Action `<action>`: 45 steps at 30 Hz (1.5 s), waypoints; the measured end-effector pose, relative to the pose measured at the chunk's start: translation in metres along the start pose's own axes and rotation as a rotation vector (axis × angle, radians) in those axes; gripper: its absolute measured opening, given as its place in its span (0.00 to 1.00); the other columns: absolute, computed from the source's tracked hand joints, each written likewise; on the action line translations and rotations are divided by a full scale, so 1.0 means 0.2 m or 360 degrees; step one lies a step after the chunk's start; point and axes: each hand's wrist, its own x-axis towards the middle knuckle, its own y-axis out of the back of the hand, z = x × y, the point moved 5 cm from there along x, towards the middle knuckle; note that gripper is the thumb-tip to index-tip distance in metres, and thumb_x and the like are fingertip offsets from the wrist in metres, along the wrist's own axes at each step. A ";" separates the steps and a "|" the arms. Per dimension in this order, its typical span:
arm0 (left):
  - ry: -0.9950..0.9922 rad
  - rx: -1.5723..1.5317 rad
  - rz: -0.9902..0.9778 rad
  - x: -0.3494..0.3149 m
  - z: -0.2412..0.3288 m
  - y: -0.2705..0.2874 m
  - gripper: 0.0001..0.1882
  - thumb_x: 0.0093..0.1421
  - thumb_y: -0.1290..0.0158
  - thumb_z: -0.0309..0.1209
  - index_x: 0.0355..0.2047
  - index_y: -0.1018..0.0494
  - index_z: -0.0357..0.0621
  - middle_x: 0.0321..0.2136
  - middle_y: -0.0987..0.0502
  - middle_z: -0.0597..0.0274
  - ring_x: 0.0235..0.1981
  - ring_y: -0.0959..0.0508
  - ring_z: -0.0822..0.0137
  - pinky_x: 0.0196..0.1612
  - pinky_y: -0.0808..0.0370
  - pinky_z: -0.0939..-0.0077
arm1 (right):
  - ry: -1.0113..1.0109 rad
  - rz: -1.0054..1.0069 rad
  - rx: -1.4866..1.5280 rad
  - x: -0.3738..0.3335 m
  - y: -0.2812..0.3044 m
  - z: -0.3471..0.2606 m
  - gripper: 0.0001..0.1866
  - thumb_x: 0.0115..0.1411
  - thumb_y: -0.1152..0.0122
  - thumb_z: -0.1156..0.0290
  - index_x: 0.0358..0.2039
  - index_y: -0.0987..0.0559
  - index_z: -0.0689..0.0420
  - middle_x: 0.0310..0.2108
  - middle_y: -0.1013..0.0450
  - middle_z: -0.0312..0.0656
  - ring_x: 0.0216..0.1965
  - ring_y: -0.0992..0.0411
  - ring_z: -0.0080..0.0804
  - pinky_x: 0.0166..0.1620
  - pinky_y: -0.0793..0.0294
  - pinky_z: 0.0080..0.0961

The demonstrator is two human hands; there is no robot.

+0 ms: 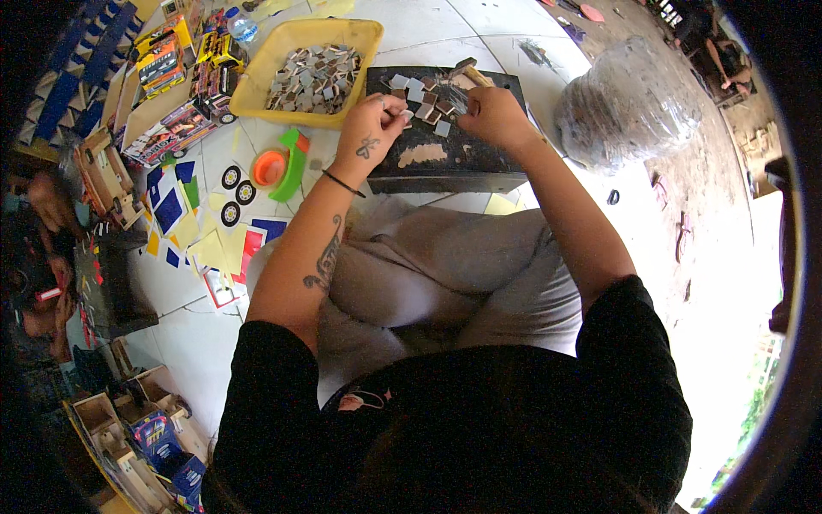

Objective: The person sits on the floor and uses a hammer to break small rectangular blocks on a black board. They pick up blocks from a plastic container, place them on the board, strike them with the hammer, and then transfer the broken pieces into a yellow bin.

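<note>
My left hand (373, 128) pinches a small pale square piece (406, 115) above the left part of a low black box (479, 156). Across from it, my right hand (497, 120) is closed with its fingertips turned down; whatever it may hold is hidden. Between the hands lie several small square pieces (443, 128), some grey, some brown. Loose thin nails (452, 94) are heaped beside my right fingers. Just beyond that hand rests a hammer (467, 67), partly covered by it.
A yellow basin (242, 94) of similar squares stands at the left, near an orange-and-green tape dispenser (295, 163), black toy wheels (231, 177) and paper scraps (210, 248). Toy trucks (175, 128) crowd the far left. A plastic-wrapped bundle (625, 103) sits at right. Other people are at both sides.
</note>
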 end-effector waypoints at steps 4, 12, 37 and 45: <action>0.0042 -0.0082 -0.0023 -0.08 0.03 -0.03 0.09 0.50 0.42 0.21 0.33 0.27 0.37 0.26 0.24 0.59 0.24 0.23 0.72 0.29 0.27 0.78 | -0.0191 0.0060 0.1204 -0.06 -0.09 0.01 0.12 0.48 0.37 0.65 0.28 0.21 0.60 0.25 0.24 0.48 0.27 0.24 0.36 0.34 0.26 0.30; -0.0076 0.0061 -0.0040 -0.15 0.05 -0.14 0.09 0.46 0.42 0.24 0.30 0.27 0.41 0.23 0.25 0.59 0.30 0.24 0.60 0.34 0.27 0.68 | -0.0025 0.0252 0.1326 -0.06 -0.22 -0.01 0.09 0.53 0.38 0.69 0.31 0.21 0.61 0.25 0.24 0.40 0.27 0.28 0.24 0.34 0.29 0.23; -0.0151 0.0532 -0.0100 -0.15 0.02 -0.13 0.08 0.46 0.38 0.33 0.27 0.22 0.50 0.24 0.21 0.68 0.35 0.26 0.63 0.42 0.35 0.63 | 0.0366 0.0451 0.0751 -0.13 -0.15 -0.18 0.07 0.54 0.36 0.74 0.30 0.22 0.64 0.21 0.25 0.39 0.22 0.30 0.17 0.27 0.30 0.19; -0.0151 0.0582 -0.0115 -0.15 0.03 -0.13 0.09 0.46 0.38 0.33 0.29 0.22 0.49 0.25 0.21 0.67 0.35 0.26 0.62 0.43 0.35 0.62 | 0.0436 0.0455 0.0685 -0.14 -0.15 -0.20 0.06 0.54 0.37 0.74 0.31 0.21 0.63 0.23 0.24 0.40 0.23 0.29 0.19 0.28 0.28 0.21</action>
